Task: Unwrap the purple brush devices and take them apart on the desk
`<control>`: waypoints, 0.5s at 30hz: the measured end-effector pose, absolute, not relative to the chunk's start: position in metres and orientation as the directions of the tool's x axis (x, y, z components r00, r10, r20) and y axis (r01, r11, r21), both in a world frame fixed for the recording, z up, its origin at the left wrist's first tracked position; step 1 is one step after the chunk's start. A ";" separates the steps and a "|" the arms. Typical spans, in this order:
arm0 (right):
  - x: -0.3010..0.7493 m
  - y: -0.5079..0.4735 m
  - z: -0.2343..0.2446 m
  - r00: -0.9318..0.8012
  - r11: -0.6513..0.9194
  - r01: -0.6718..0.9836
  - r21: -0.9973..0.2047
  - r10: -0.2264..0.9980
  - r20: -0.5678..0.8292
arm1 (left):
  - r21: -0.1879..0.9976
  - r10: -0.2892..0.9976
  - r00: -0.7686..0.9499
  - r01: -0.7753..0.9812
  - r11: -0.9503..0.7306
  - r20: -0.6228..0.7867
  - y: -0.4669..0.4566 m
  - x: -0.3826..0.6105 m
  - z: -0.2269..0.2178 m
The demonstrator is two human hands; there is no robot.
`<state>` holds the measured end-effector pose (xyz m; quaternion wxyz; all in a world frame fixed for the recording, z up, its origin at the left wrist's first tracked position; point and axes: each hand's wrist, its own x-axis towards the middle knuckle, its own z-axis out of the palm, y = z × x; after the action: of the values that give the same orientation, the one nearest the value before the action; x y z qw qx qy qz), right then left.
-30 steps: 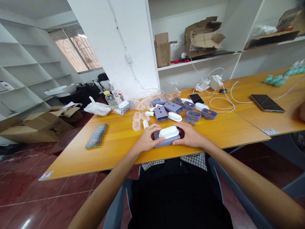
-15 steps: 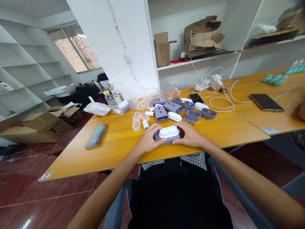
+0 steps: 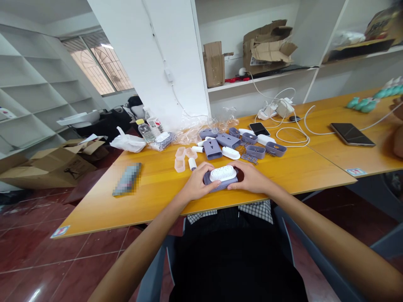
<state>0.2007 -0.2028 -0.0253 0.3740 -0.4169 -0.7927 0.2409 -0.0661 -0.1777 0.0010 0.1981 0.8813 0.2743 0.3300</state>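
Observation:
Close to the table's front edge, my left hand and my right hand grip a purple-grey plastic case from both sides, fingers curled round its ends and thumbs on the near side. On top of the case rests a white oval scrub brush, its bristles facing up. Just beyond my hands lie a purple-grey box with cut-out holes, another white oval piece, several shallow purple-grey trays and a small white roller-like piece. Pinkish clear cups stand left of these.
A blurred-out flat object lies to the left. Behind the parts are a white plastic bag, a yellow-capped bottle, a phone and looped white cables. A tablet and another person's hand are at right.
At the right edge, another person's hand and arm have come further into view near the cable. My hands, the case and the brush have hardly moved.

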 end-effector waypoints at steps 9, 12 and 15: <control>0.199 -0.202 -0.026 -0.366 0.528 0.499 -0.687 0.847 0.385 | 0.504 0.642 0.592 0.410 -0.760 0.487 -0.178 -0.065 -0.002; 0.200 -0.201 -0.027 -0.367 0.530 0.506 -0.681 0.846 0.386 | 0.509 0.657 0.576 0.424 -0.749 0.486 -0.176 -0.065 -0.003; 0.200 -0.201 -0.028 -0.369 0.532 0.509 -0.677 0.845 0.387 | 0.513 0.662 0.577 0.428 -0.744 0.479 -0.176 -0.065 -0.003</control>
<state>0.1999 -0.2014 -0.0276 0.3662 -0.4258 -0.7949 0.2296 -0.0651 -0.1765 -0.0027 0.1734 0.8708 0.3129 0.3373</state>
